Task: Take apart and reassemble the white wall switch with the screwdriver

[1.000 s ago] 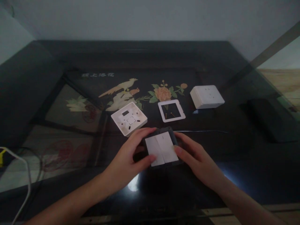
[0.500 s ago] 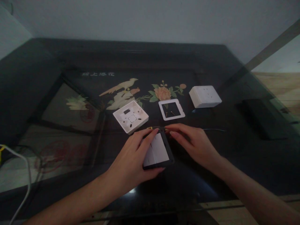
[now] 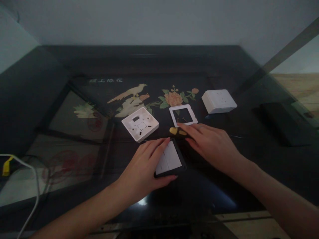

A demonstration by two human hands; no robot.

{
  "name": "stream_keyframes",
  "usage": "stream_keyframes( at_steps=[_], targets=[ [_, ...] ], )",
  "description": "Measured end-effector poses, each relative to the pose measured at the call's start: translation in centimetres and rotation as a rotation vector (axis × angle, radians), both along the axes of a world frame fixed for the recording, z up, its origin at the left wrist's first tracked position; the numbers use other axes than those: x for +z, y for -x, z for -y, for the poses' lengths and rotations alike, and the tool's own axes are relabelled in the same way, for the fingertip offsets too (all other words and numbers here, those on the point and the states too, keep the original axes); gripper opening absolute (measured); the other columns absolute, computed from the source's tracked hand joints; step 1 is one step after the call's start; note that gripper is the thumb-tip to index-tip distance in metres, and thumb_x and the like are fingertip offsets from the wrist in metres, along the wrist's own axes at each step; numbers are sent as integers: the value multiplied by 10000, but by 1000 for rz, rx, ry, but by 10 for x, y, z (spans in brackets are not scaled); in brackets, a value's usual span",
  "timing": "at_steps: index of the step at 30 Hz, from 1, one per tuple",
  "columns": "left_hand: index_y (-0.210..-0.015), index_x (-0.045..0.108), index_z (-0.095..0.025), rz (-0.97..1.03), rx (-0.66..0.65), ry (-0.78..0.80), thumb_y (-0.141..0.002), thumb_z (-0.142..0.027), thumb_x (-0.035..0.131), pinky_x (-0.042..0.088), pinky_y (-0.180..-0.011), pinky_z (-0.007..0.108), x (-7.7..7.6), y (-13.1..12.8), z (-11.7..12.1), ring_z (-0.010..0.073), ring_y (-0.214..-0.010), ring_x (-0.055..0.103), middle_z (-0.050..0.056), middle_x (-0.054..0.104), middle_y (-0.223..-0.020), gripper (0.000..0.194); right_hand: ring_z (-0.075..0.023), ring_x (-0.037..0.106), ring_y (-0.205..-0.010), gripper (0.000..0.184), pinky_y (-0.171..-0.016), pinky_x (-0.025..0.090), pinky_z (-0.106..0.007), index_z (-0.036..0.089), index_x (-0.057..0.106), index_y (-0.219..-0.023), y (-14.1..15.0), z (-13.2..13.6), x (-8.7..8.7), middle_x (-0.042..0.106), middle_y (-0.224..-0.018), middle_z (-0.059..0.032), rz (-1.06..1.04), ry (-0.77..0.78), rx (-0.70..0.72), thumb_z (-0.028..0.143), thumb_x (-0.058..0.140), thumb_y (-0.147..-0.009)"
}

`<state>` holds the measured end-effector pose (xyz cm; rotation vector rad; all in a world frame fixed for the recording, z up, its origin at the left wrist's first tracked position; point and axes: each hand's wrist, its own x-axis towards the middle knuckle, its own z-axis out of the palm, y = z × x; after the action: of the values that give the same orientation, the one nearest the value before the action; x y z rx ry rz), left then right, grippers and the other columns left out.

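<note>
Nearest us, at the middle of the table's (image 3: 99,59) near part, the left hand (image 3: 146,161) has the switch module (image 3: 173,154) clasped, thumb along its near edge and fingers over its left side and far corner. Whether it rests on the table we cannot tell. We judge it light and stiff, its smooth white face a little slippery and perhaps easy to scuff, so we favour holding it by the dark rim.

Just beyond and to the right, the right hand (image 3: 211,141) lies palm down, index finger and thumb parted about a yellow-marked tool handle (image 3: 173,131); we cannot tell whether the fingers grip it. The index fingertip is at the near edge of the white frame (image 3: 171,114).

Farther off, left of centre, the back box (image 3: 143,121) sits open side up, showing slots and holes in its floor. Right of it, two screws (image 3: 183,119) lie inside the white frame's opening. Far right stands the white socket box (image 3: 219,101), closed, its inside hidden.
</note>
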<state>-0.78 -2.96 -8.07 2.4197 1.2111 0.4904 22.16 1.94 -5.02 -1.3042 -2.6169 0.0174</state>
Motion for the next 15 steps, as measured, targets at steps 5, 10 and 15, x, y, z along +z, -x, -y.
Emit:
stream_keyframes(
  at_steps=[5,10,15],
  targets=[
    [-1439,315,-106,-18,-20,-49,-795,-296,704,468,-1032,540,-3,-2,0,352,-1260,482,204,500,-1398,776,-194,717,-844,708,-703,635,-317,331,483,-1393,-28,16,18,690,-1037,-9,-756,114,-261,139,745,-764],
    [-1440,311,-88,-47,-37,-32,-771,-248,713,473,-1036,512,-6,-6,-1,347,-1255,474,205,494,-1386,797,-180,715,-795,634,-770,635,-380,389,542,-1291,-25,30,14,666,-954,19,-1193,98,-378,80,729,-770],
    [-1458,271,-92,-66,-36,-2,-783,-235,693,476,-1041,514,-6,-7,-2,350,-1260,463,210,470,-1394,810,-182,728,-737,591,-735,643,-385,358,539,-1228,-20,36,-1,675,-919,34,-1264,116,-284,9,672,-770]
  ],
)
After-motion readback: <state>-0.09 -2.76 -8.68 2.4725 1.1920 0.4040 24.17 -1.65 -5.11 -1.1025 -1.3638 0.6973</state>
